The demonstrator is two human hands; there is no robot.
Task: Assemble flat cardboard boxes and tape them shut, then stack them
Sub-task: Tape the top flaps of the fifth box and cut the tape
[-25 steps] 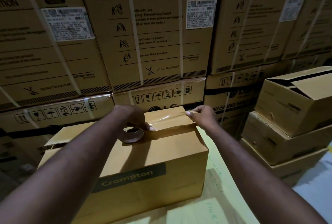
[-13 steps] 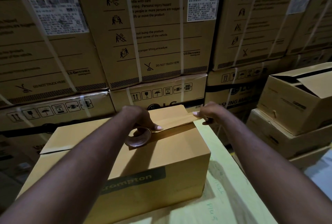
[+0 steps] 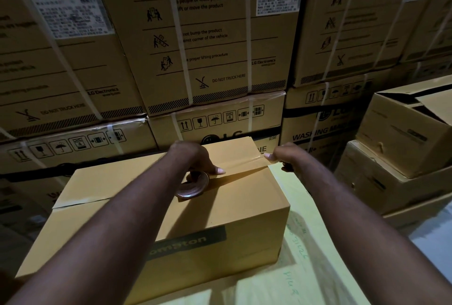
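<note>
A brown cardboard box (image 3: 220,209) with a dark "Crompton" label stands in front of me on a pale cardboard sheet (image 3: 313,251). My left hand (image 3: 193,158) grips a roll of clear tape (image 3: 192,183) on the box top, thumb pressed on the strip. A stretch of clear tape (image 3: 244,163) runs along the top seam to the right edge. There my right hand (image 3: 283,155) pinches the tape end at the box's far right corner. The left top flap (image 3: 80,197) is slightly raised at its edge.
A wall of large strapped LG cartons (image 3: 208,48) rises directly behind the box. At the right stands a stack of smaller brown boxes (image 3: 401,153); the top one has open flaps. The floor at lower right (image 3: 435,243) is pale.
My right hand has slid slightly outward past the box's right edge with the tape end. The left hand with the roll stays at about the same spot on the seam.
</note>
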